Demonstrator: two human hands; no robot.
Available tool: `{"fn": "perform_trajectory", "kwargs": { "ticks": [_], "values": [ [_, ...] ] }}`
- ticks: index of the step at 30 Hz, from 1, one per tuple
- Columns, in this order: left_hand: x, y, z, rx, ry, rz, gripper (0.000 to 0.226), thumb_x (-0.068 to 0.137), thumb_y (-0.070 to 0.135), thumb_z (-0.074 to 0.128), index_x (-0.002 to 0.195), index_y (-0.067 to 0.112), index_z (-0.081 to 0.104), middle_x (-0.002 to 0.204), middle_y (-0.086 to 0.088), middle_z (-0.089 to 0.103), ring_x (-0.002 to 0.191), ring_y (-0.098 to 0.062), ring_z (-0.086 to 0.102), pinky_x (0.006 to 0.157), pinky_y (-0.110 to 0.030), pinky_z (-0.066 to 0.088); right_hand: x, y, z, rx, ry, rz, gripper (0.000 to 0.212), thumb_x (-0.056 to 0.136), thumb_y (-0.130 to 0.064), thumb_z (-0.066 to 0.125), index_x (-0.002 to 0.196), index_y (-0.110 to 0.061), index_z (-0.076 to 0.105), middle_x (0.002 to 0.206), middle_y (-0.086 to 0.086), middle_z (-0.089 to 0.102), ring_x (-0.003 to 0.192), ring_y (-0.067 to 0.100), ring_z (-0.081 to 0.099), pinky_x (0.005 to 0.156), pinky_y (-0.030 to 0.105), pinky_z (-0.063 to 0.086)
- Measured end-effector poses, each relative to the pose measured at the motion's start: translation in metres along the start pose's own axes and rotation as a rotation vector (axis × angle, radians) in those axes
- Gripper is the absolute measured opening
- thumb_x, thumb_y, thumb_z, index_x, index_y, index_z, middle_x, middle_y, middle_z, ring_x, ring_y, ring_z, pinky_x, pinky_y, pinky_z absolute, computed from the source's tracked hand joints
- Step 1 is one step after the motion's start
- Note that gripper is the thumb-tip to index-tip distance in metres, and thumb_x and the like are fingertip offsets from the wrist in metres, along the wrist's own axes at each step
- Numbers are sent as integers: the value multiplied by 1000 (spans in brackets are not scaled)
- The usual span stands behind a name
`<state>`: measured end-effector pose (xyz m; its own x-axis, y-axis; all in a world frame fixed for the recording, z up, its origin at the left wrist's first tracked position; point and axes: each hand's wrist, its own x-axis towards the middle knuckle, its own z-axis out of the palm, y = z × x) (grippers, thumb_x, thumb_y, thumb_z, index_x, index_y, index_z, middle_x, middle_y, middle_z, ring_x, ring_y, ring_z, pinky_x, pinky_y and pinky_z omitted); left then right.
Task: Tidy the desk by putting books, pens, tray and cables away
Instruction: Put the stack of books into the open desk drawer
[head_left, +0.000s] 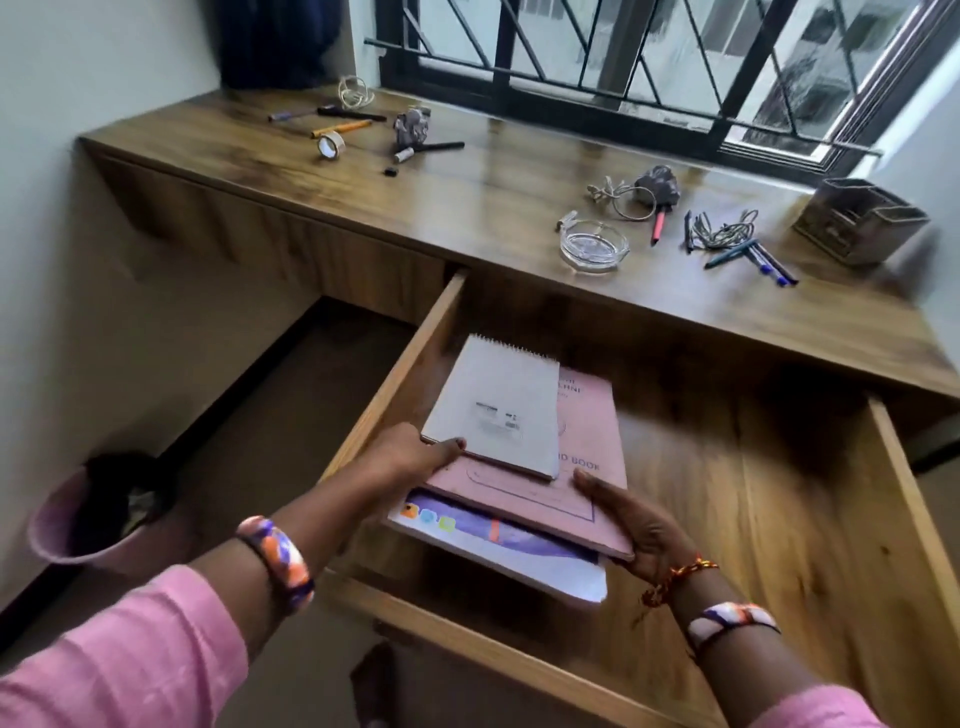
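Observation:
A stack of books hangs inside the open wooden drawer (779, 519): a white spiral notepad (493, 405) on top, a pink record book (587, 457) under it, and a purple-and-white book (498, 545) at the bottom. My left hand (410, 452) grips the stack's left edge, thumb on the notepad. My right hand (634, 525) holds the right corner from beneath, thumb on the pink cover. On the desk (467, 208) lie a glass tray (594, 245), blue pens (753, 257), a tangled cable (722, 231) and more pens (332, 117) at the far left.
A brown desk organiser (860, 218) stands at the right end by the window. A tape roll (331, 144), coiled cords (618, 197) and small crumpled grey things lie on the desk. A pink bin (93, 514) stands on the floor to the left.

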<state>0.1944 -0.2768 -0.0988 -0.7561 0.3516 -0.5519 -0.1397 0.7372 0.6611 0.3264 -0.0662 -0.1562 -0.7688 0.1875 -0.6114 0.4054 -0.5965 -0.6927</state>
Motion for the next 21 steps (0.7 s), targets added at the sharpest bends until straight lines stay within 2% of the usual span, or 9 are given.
{"fn": "perform_trajectory", "kwargs": {
  "ticks": [3, 6, 8, 10, 12, 14, 17, 19, 21],
  "values": [
    [7, -11, 15, 400, 27, -35, 52, 89, 50, 51, 110, 4, 59, 111, -13, 63, 91, -27, 61, 66, -27, 44, -11, 5, 0, -224, 72, 57, 54, 62, -24, 80, 109, -5, 61, 88, 11, 73, 68, 21, 69, 59, 31, 59],
    [8, -23, 11, 661, 108, -8, 41, 93, 42, 49, 112, 7, 59, 116, -11, 61, 101, -28, 59, 73, -29, 43, -17, 13, 16, -649, 97, 173, 26, 85, -26, 65, 104, -10, 59, 86, 7, 65, 69, 20, 62, 56, 29, 55],
    [7, -29, 7, 792, 156, 26, 27, 94, 26, 46, 108, 9, 61, 115, -9, 62, 103, -26, 60, 74, -31, 45, -9, 15, 28, -829, 99, 202, 33, 88, -22, 62, 113, -2, 55, 93, 15, 64, 73, 27, 63, 62, 35, 56],
    [1, -29, 8, 939, 183, 39, 23, 94, 17, 43, 107, 12, 61, 114, -6, 62, 101, -24, 61, 70, -31, 45, 1, 17, 36, -1008, 130, 192, 43, 86, -25, 64, 117, 4, 56, 109, 24, 64, 89, 36, 64, 80, 45, 54],
    [-9, -27, 12, 1138, 220, 82, 25, 93, 10, 41, 109, 13, 60, 112, -3, 62, 100, -22, 62, 66, -29, 42, 6, 18, 41, -1208, 165, 158, 47, 84, -31, 65, 114, 4, 59, 114, 24, 63, 102, 37, 62, 89, 45, 51],
    [-15, -21, 14, 1285, 286, 151, 24, 94, 7, 43, 109, 12, 60, 107, -2, 63, 95, -19, 63, 62, -28, 40, 10, 22, 44, -1245, 209, 75, 44, 80, -26, 70, 112, 2, 60, 112, 20, 65, 99, 35, 64, 86, 44, 53],
    [-10, -15, 8, 1233, 341, 325, 18, 92, 16, 52, 109, 13, 58, 95, -1, 60, 87, -19, 61, 60, -27, 41, 12, 27, 49, -1287, 251, 12, 41, 77, -22, 73, 110, 0, 61, 108, 18, 66, 91, 33, 67, 78, 42, 56],
    [1, -15, 7, 1158, 224, 413, 38, 89, 27, 59, 123, 15, 49, 108, -5, 58, 96, -21, 59, 70, -31, 46, 11, 26, 50, -1376, 255, 1, 43, 79, -27, 72, 112, -2, 61, 111, 16, 65, 96, 29, 65, 80, 35, 55],
    [11, -20, 10, 1138, 3, 370, 70, 84, 39, 62, 141, 17, 28, 141, -18, 40, 121, -28, 49, 93, -36, 43, 7, 25, 51, -1416, 268, 10, 43, 80, -30, 70, 111, -2, 61, 112, 15, 65, 99, 28, 64, 79, 30, 53]
  ]
}}
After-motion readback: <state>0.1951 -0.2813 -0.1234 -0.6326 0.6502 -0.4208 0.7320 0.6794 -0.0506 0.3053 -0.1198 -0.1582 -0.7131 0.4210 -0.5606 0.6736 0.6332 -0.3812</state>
